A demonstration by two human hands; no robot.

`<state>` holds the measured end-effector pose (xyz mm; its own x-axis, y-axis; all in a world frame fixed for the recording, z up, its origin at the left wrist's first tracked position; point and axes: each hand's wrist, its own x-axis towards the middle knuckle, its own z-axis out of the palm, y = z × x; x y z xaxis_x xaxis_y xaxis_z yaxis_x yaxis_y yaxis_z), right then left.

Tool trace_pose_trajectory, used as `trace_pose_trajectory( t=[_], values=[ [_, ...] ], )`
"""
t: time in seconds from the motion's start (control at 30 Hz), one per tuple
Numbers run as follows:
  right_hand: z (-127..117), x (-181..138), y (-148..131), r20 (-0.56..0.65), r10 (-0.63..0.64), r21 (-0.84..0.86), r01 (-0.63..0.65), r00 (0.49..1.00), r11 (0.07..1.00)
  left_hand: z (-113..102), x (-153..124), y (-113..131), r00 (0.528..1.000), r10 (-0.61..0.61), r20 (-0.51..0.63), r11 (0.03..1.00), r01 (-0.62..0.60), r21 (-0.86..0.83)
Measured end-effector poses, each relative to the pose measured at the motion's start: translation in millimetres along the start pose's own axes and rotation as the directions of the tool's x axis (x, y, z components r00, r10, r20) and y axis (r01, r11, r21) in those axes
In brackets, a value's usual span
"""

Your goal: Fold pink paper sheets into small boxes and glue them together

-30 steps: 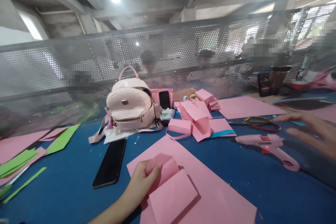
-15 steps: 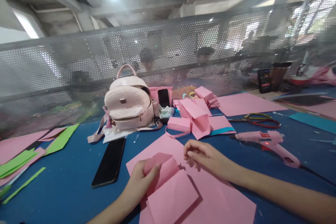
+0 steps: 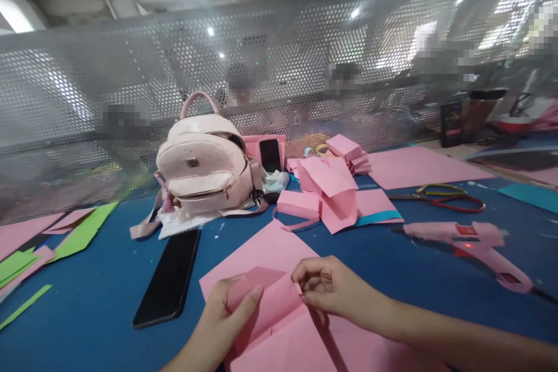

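Observation:
A folded pink paper piece (image 3: 272, 308) lies on a larger pink sheet (image 3: 265, 247) at the near edge of the blue table (image 3: 100, 285). My left hand (image 3: 229, 317) grips the folded piece from the left, thumb laid across its raised flap. My right hand (image 3: 331, 288) comes in from the right, its fingers pinched on the flap's right corner. Both hands touch the same folded piece.
A black phone (image 3: 168, 279) lies left of the sheet. Behind it stand a pale pink backpack (image 3: 203, 168) and a pile of pink folded papers (image 3: 326, 192). A pink glue gun (image 3: 475, 244) and scissors (image 3: 449, 197) lie right. Green strips (image 3: 78, 235) lie far left. A perforated metal screen (image 3: 131, 81) backs the table.
My right hand came in from the far right near the glue gun and pinched the folded piece's flap. The view tilted downward; my left hand kept its hold.

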<state>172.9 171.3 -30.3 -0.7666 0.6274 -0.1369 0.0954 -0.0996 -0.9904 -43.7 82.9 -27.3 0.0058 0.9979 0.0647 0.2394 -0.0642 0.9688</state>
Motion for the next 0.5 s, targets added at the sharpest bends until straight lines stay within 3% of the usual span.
trace_pose_trajectory(
  t=[0.5],
  values=[
    [-0.1, -0.9, -1.8, -0.028, 0.029, 0.023, -0.028, 0.999, 0.999, -2.1, 1.1, -3.3, 0.999, -0.044, 0.025, 0.999, 0.043, 0.019]
  ],
)
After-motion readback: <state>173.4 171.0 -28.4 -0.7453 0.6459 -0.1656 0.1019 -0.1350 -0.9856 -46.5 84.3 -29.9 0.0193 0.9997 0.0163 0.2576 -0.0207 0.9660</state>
